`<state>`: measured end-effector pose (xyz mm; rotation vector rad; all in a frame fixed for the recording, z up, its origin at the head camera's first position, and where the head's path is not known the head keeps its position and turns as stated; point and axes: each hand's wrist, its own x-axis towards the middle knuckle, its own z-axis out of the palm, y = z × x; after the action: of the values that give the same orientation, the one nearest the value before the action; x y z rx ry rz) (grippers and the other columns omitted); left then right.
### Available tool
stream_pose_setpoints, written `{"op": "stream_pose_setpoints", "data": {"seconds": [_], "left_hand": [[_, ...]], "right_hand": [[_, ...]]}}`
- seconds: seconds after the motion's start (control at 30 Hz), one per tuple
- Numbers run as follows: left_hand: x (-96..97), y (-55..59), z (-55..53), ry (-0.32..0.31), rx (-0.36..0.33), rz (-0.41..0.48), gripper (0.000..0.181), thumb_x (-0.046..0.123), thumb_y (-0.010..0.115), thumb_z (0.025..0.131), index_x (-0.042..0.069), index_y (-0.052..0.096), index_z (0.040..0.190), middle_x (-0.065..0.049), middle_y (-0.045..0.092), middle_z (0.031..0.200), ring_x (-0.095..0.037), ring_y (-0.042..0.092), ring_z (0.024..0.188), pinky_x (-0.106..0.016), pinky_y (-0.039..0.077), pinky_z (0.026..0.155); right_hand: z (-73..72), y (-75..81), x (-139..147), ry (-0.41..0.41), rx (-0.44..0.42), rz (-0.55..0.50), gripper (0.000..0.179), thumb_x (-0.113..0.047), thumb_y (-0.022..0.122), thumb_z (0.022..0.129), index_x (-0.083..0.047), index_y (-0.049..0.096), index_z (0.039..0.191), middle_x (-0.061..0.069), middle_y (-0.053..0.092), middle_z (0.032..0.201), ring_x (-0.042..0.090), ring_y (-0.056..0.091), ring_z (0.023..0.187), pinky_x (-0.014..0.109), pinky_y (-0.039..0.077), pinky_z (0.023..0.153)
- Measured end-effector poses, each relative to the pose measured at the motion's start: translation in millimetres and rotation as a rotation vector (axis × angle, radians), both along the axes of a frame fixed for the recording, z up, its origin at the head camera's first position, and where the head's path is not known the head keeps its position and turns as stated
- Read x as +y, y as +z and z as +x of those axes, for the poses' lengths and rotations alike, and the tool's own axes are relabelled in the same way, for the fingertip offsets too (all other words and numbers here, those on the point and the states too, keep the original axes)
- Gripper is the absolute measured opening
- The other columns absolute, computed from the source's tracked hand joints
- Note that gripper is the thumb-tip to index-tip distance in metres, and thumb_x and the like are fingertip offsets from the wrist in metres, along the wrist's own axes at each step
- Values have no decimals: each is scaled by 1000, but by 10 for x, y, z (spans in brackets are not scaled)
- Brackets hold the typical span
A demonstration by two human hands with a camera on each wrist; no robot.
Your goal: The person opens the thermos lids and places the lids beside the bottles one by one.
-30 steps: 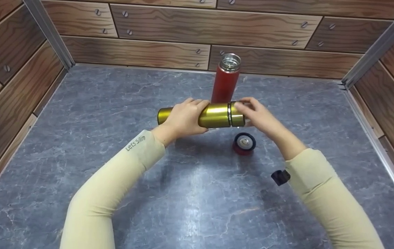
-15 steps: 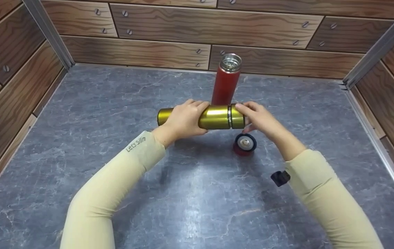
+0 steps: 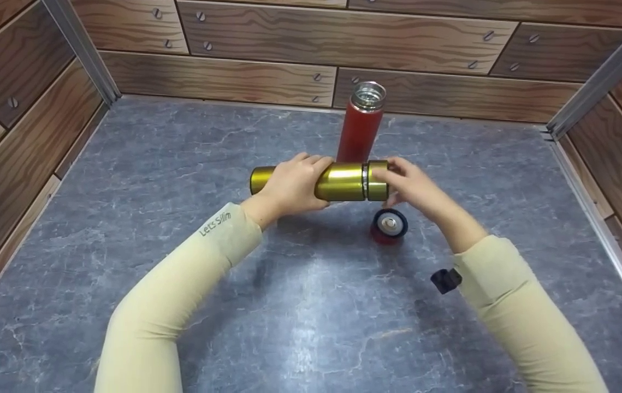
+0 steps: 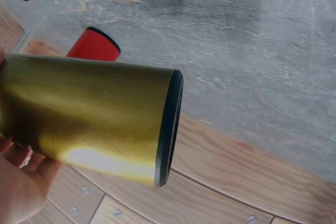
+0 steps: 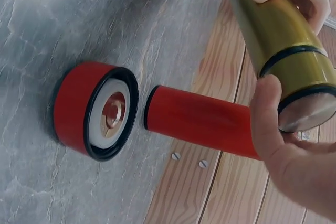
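A gold vacuum flask [image 3: 342, 183] with a black base ring is held level above the table in the head view. My left hand [image 3: 295, 185] grips it round the middle of its body. At its right end my right hand [image 3: 413, 188] holds the gold cap [image 3: 378, 191], which sits on the flask. In the right wrist view, the thumb [image 5: 266, 103] lies against the cap's side near its silver end. Behind the gold flask a red flask [image 3: 362, 131] stands upright with its steel mouth uncovered. Its red lid [image 5: 73, 106] lies inside-up on the table.
The grey marbled tabletop [image 3: 267, 333] is bounded by wood-print walls [image 3: 267, 38] at the back and both sides. Grey metal posts [image 3: 84, 60] mark the back corners. A small black camera [image 3: 446, 280] sits at the right sleeve.
The right fingers have shifted slightly on the gold cap. The flask dipped a little and rose again. My left hand keeps its grip, and the whole head view has moved slightly.
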<state>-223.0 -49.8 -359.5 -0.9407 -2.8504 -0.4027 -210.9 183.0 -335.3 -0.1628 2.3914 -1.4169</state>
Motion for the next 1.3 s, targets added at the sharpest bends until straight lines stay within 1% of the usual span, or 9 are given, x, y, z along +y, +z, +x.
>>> {"op": "stream_pose_setpoints", "data": {"seconds": [0.13, 0.27, 0.37, 0.5, 0.63, 0.73, 0.87, 1.03, 1.3], "left_hand": [[-12, -12, 2, 9, -2, -5, 75, 36, 76, 70, 8, 47, 134, -8, 59, 127, -26, 55, 108, -41, 50, 87], [-1, -17, 7, 6, 2, -8, 75, 37, 76, 70, 8, 47, 134, -8, 59, 127, -26, 56, 108, -41, 51, 87], [6, -16, 8, 2, 6, -7, 75, 36, 75, 70, 7, 47, 134, -8, 59, 128, -26, 55, 108, -41, 51, 86], [3, -25, 10, 8, 5, -8, 75, 36, 75, 70, 8, 47, 134, -8, 59, 128, -26, 55, 109, -41, 51, 87], [-3, -32, 12, 11, 3, -9, 75, 36, 75, 70, 8, 47, 134, -8, 59, 129, -26, 56, 109, -41, 51, 87], [-11, -23, 5, 14, -9, 2, 76, 36, 76, 70, 8, 47, 135, -8, 58, 129, -27, 55, 110, -42, 50, 88], [-49, 0, -26, 37, -45, 15, 79, 35, 76, 70, 8, 45, 137, -9, 56, 132, -27, 53, 114, -42, 48, 92], [-148, 42, -90, 88, -65, 26, 79, 34, 76, 70, 9, 43, 138, -9, 56, 133, -28, 53, 113, -43, 47, 93], [-321, 93, -189, 186, -41, 101, 78, 33, 76, 70, 9, 44, 137, -10, 58, 129, -28, 54, 109, -43, 48, 91]], "right_hand": [[7, -2, 4, 11, 2, 3, 59, -34, 48, 95, 1, 31, 140, 21, 45, 127, 16, 54, 88, 25, 54, 70], [10, 8, -5, -25, -43, 10, 65, -46, 40, 96, 7, 35, 134, 16, 53, 105, 13, 58, 70, 30, 57, 64], [9, -2, -2, -32, -48, -21, 59, -41, 42, 96, 8, 38, 129, 9, 53, 93, 12, 58, 66, 28, 56, 59], [10, -21, 6, -14, -15, -45, 53, -32, 49, 94, 4, 37, 132, 13, 50, 109, 12, 54, 76, 24, 54, 63], [13, -21, 15, 3, 48, -1, 56, -25, 59, 89, 0, 37, 134, 19, 47, 126, 18, 53, 93, 23, 52, 71], [21, -8, 33, -2, 109, 37, 58, -22, 66, 85, -3, 39, 133, 19, 48, 128, 24, 53, 102, 24, 50, 75], [33, 11, 55, -31, 169, 13, 59, -17, 69, 81, -3, 39, 130, 18, 47, 127, 25, 52, 103, 25, 49, 78], [50, -22, 55, -36, 155, -43, 58, -12, 69, 81, 0, 35, 126, 18, 43, 125, 24, 50, 100, 25, 50, 79], [91, -191, -92, 98, 116, 152, 71, -17, 72, 74, 2, 40, 134, 20, 45, 117, 23, 48, 96, 27, 45, 79]]}}
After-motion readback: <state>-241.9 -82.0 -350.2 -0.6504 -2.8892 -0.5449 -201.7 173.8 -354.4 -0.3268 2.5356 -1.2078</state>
